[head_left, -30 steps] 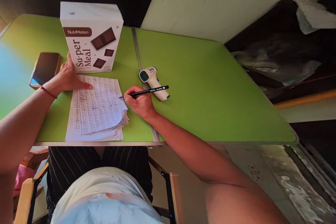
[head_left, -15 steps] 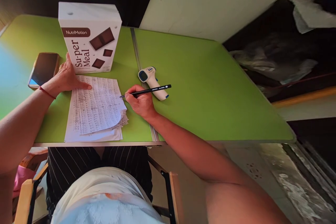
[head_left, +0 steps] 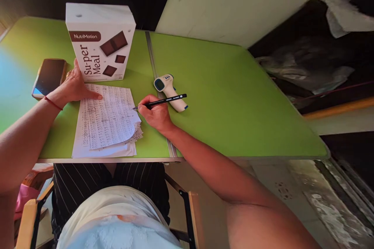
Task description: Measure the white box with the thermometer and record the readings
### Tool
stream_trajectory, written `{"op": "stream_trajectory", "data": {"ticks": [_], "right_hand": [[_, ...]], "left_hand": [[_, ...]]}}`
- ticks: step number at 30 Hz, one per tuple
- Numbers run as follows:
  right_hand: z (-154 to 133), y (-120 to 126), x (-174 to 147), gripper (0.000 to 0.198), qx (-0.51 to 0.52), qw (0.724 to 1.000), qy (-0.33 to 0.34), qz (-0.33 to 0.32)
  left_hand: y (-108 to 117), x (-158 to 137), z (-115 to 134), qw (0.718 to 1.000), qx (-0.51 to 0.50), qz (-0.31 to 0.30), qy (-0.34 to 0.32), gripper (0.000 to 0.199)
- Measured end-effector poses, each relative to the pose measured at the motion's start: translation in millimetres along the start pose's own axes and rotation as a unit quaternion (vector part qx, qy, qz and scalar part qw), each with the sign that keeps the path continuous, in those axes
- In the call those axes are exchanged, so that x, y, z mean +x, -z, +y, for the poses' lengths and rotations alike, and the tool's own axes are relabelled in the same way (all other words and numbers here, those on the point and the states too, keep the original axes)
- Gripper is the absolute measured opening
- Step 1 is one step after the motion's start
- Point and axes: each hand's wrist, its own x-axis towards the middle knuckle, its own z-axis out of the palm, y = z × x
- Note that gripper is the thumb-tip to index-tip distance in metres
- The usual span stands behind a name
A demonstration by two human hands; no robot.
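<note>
A black pen (head_left: 166, 101) is pinched in my right hand (head_left: 156, 114), its tip at the right edge of a stack of handwritten paper (head_left: 109, 118). The lower right corners of the sheets curl up. My left hand (head_left: 76, 85) rests open at the stack's upper left, thumb lying on the top sheet. Its other fingers reach beside the white NutriMotion box (head_left: 101, 42), partly hidden; whether they touch it I cannot tell. That box stands upright behind the paper. Left of my left hand lies a phone (head_left: 49, 78), screen up.
A white infrared thermometer (head_left: 172, 91) lies just beyond my right hand, partly under the pen's line. The green table (head_left: 233, 101) has a metal seam (head_left: 150, 52) across it. A wall (head_left: 210, 4) borders its back; plastic bags (head_left: 309, 70) sit beyond its right edge.
My right hand and the pen have shifted very slightly left, with the pen's tip still at the paper's right edge. My left hand stays in place.
</note>
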Motion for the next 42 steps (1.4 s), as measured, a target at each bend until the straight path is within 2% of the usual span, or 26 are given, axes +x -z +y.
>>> {"op": "stream_trajectory", "data": {"ticks": [5,15,23,30,38,42], "right_hand": [[-0.2,-0.6,0.9,0.012,0.009,0.999,-0.004,0.035],[0.3,-1.0,0.6,0.014,-0.003,1.000,-0.006,0.006],[-0.9,0.0,0.9,0.015,-0.003,1.000,-0.005,0.003],[-0.7,-0.7,1.7,0.013,-0.002,0.999,0.007,0.033],[-0.8,-1.1,1.2,0.013,0.017,1.000,-0.002,0.004],[0.2,-0.7,1.2,0.013,0.011,1.000,-0.007,-0.007]], "left_hand": [[-0.1,-0.5,-0.4,1.000,-0.003,0.010,-0.017,0.150],[-0.4,0.8,-0.4,1.000,0.001,0.004,0.000,0.150],[0.9,-2.1,4.4,1.000,0.001,0.013,-0.015,0.146],[-0.4,0.0,-2.5,1.000,-0.001,0.022,-0.016,0.147],[0.8,-1.1,2.4,1.000,0.004,0.010,-0.002,0.146],[0.2,-0.5,1.6,1.000,-0.002,0.013,-0.019,0.148]]}}
